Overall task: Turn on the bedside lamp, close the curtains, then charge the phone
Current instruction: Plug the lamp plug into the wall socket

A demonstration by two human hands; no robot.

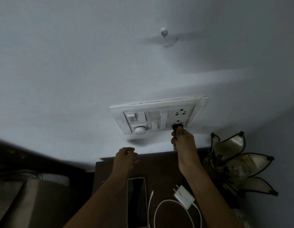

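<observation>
gripping a black plug (176, 127) at the lower socket of the switchboard (159, 115), the right hand (183, 142) pinches it. left hand (126, 157) hangs loosely curled below the switchboard, holding nothing. further below on the table (161, 168) lie the phone (137, 202), white charger (184, 196) and cable (159, 209); the petal-shaped lamp (236, 163) stands unlit, right of the switchboard.

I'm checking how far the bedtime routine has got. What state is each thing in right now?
Right hand: pinching the black plug.
Black plug: at the lower socket of the switchboard; fully seated or not, cannot tell.
Upper socket: empty.
Left hand: loosely curled, holding nothing.
Petal lamp: unlit.
Phone: flat on the bedside table, screen dark, no cable attached.
White charger: lying on the table, unplugged, cable coiled.
</observation>
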